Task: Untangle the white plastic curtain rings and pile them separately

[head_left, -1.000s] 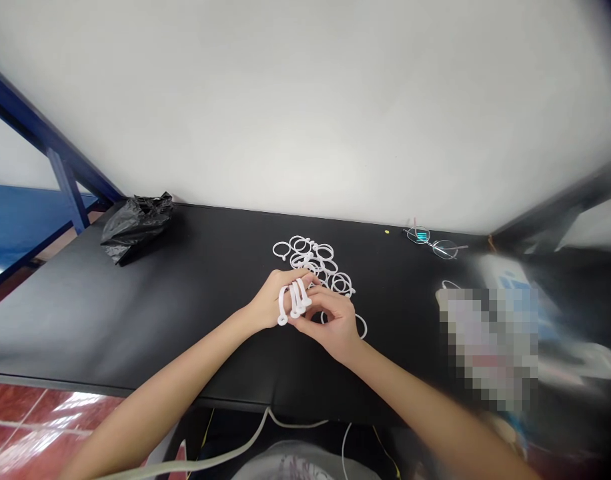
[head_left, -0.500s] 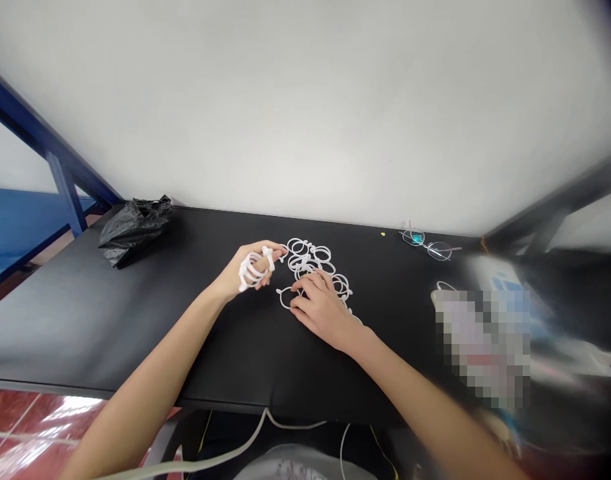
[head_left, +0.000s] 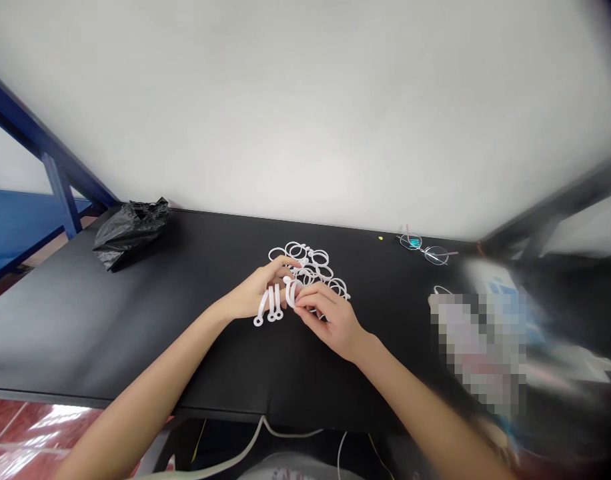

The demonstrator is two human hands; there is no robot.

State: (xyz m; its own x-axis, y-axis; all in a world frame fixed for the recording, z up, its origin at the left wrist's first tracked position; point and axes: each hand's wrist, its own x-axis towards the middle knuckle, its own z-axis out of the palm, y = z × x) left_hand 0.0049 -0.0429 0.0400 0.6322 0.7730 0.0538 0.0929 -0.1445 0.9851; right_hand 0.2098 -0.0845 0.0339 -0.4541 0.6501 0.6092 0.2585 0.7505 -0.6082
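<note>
A pile of white plastic rings (head_left: 313,263) lies on the black table (head_left: 135,313) near its middle. My left hand (head_left: 250,297) is closed with several white rings (head_left: 270,303) threaded over its fingers and hanging down. My right hand (head_left: 330,317) meets it from the right and pinches one white ring (head_left: 291,293) against the left fingertips. Both hands hover just in front of the pile.
A crumpled black plastic bag (head_left: 130,230) sits at the table's far left. A pair of glasses (head_left: 425,248) lies at the back right by the white wall. A blurred, pixelated object (head_left: 480,347) occupies the right side. Blue metal frame bars (head_left: 50,167) stand on the left.
Half a second ago my right hand was on a loose ring on the table and my left hand was raised apart; now the two hands have come together with the ring between them.
</note>
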